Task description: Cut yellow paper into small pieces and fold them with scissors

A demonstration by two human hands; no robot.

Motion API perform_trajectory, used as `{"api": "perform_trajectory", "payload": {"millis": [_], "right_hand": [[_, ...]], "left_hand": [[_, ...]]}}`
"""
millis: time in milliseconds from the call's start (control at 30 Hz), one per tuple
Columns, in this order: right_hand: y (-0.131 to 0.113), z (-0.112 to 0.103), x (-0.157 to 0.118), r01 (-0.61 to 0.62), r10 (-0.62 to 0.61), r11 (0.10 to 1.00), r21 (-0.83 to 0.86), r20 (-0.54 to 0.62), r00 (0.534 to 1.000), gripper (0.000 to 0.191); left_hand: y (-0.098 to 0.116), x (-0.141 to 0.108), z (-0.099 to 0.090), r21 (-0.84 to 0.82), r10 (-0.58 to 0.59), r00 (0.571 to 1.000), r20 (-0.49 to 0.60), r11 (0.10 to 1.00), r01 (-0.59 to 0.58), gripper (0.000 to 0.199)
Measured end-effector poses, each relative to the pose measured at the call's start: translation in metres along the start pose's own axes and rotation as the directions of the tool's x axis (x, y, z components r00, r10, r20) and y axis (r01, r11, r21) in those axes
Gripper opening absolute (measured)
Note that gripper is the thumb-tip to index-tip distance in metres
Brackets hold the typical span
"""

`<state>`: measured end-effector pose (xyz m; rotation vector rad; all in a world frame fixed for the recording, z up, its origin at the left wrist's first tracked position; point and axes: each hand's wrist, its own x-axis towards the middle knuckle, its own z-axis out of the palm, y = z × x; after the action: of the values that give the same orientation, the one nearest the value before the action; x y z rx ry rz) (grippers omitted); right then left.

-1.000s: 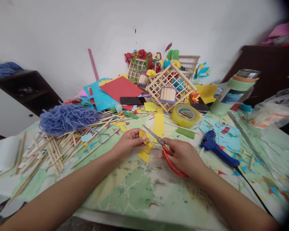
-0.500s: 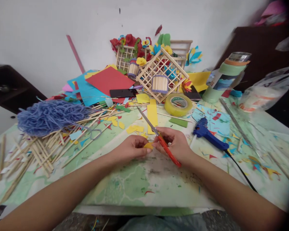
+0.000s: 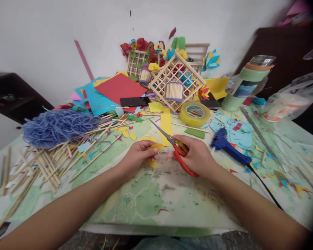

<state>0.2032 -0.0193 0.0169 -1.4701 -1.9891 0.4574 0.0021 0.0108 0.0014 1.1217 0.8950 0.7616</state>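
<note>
My left hand (image 3: 143, 152) is closed on a piece of yellow paper (image 3: 158, 147), pinched between thumb and fingers. More yellow paper hangs below those fingers. In my right hand (image 3: 197, 154) are red-handled scissors (image 3: 169, 138), their blades pointing up and left, away from me. A bit of yellow shows by the scissor handles, and I cannot tell what it is. Just beyond the blades lies a yellow paper strip (image 3: 166, 121). Small yellow petal-shaped cutouts (image 3: 125, 133) lie to the left of the strip.
Blue yarn (image 3: 59, 128) rests over thin wooden sticks (image 3: 45, 166) at left. A clear tape roll (image 3: 194, 114), a blue glue gun (image 3: 229, 147) and a green bottle (image 3: 246, 86) stand or lie at right. Stick lattices (image 3: 177, 81) with paper flowers are at the back.
My hands have moved apart. The yellow paper in my left hand now shows larger, and the scissors have shifted in my right hand so their handles spread within its grip.
</note>
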Motion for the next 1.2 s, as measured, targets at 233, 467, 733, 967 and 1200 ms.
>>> {"api": "perform_trajectory", "payload": {"millis": [233, 467, 733, 967, 1200], "right_hand": [[-0.0037, -0.0099, 0.0019, 0.119, -0.082, 0.922, -0.368, 0.114, 0.99, 0.046], [-0.0067, -0.0081, -0.001, 0.161, -0.104, 0.87, -0.466, 0.145, 0.984, 0.053], [-0.0051, -0.007, -0.0017, 0.149, -0.082, 0.884, -0.444, 0.166, 0.983, 0.058], [-0.0056, -0.007, -0.0012, 0.142, -0.072, 0.901, -0.409, 0.181, 0.981, 0.061], [-0.0045, -0.0066, -0.001, 0.124, -0.053, 0.927, -0.354, 0.203, 0.978, 0.059]], "left_hand": [[0.0071, 0.0048, -0.0079, -0.13, 0.02, 0.992, -0.126, 0.991, -0.037, 0.016], [0.008, 0.0062, -0.0103, -0.088, 0.104, 0.985, -0.135, 0.989, -0.116, 0.015], [0.0077, 0.0072, -0.0114, -0.034, 0.132, 0.982, -0.136, 0.99, -0.138, 0.014], [0.0097, 0.006, -0.0102, -0.023, 0.125, 0.985, -0.122, 0.991, -0.128, 0.015], [0.0079, 0.007, -0.0117, -0.022, 0.125, 0.986, -0.109, 0.992, -0.128, 0.016]]}}
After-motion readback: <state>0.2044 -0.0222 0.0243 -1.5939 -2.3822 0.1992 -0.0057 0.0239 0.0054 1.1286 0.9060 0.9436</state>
